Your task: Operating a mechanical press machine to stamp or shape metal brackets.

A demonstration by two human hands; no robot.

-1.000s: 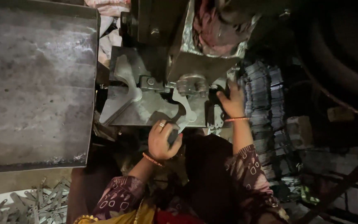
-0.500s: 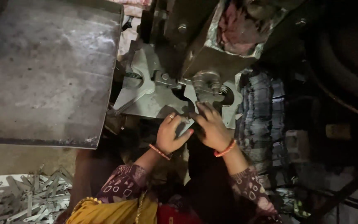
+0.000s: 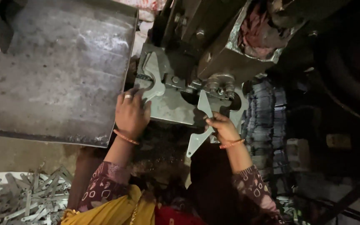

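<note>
Left hand (image 3: 132, 113), one ring and one orange bangle on it, pinches a flat grey metal piece with a notched hooked end (image 3: 151, 80) at the left edge of the grey steel press bed (image 3: 172, 109). Right hand (image 3: 223, 127) grips a second, boomerang-shaped grey metal blank (image 3: 201, 127) at that bed's front edge, just below the two round die bushings (image 3: 221, 84). One pile of long grey strips (image 3: 21, 196) sits bottom left.
</note>
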